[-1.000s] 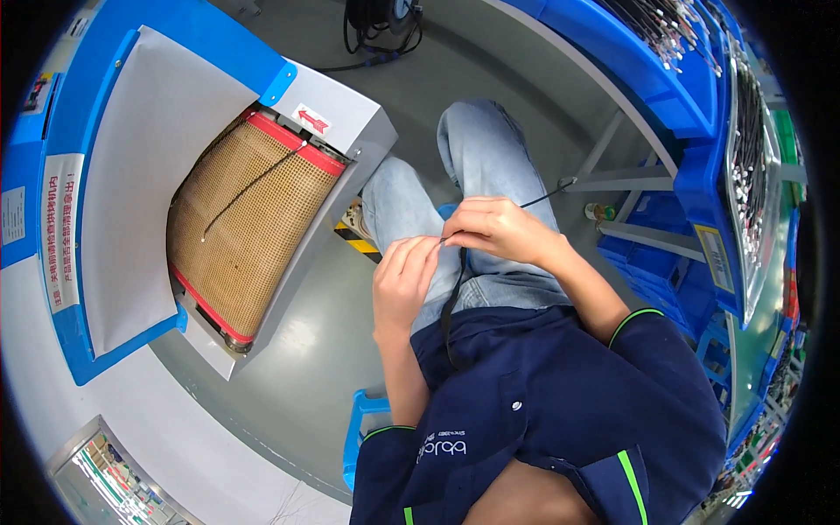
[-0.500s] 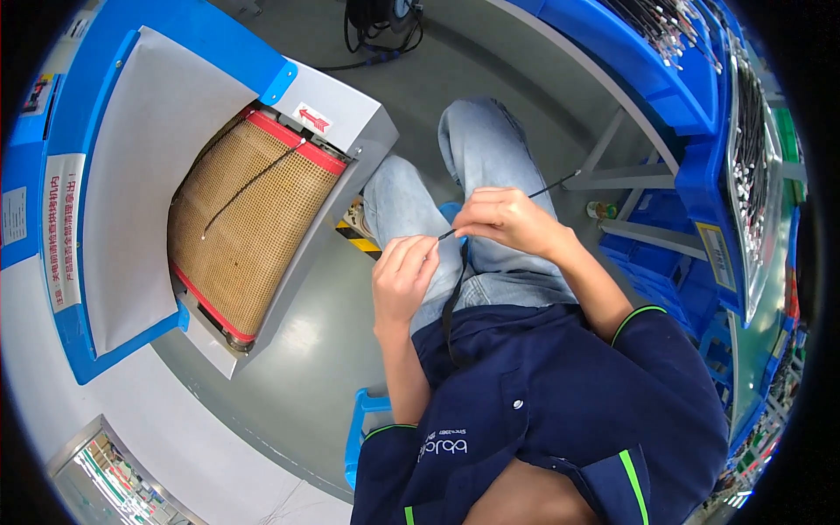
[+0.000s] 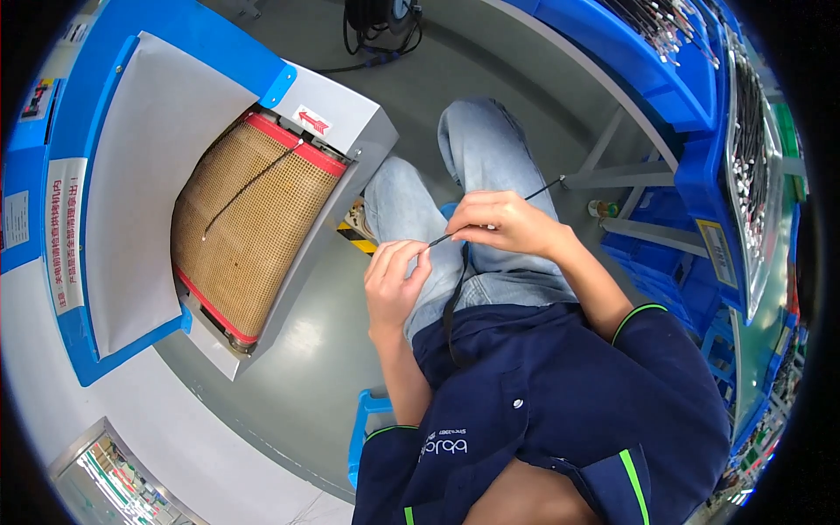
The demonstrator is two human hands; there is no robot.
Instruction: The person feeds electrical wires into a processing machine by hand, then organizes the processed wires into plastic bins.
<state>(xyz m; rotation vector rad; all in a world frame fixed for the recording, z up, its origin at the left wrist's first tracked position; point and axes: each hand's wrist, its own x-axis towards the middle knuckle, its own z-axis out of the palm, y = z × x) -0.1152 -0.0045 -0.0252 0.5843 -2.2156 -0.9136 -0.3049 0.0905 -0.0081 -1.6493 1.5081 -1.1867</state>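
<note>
A: Two big things frame this: the blue machine (image 3: 96, 114) on the person's left with its tan mesh belt (image 3: 241, 236), and the blue bins (image 3: 691, 96) on the right, full of thin dark cables.

B: That belt looks woven and a bit rough, with red edging. One thin cable (image 3: 249, 185) lies loose across it.

A: Down to the lap. The right hand (image 3: 507, 226) is closed in a pinch around a thin black cable (image 3: 540, 190), held over the jeans. The left hand (image 3: 394, 282) pinches its near end between thumb and fingertips.

B: I'd judge it feather-light, bendy rather than stiff, likely smooth enough to slip. A slack length (image 3: 452, 302) droops toward the jacket.

A: Best gripped close to the tip, as both hands do; held farther back, I'd expect it to flop.
</note>
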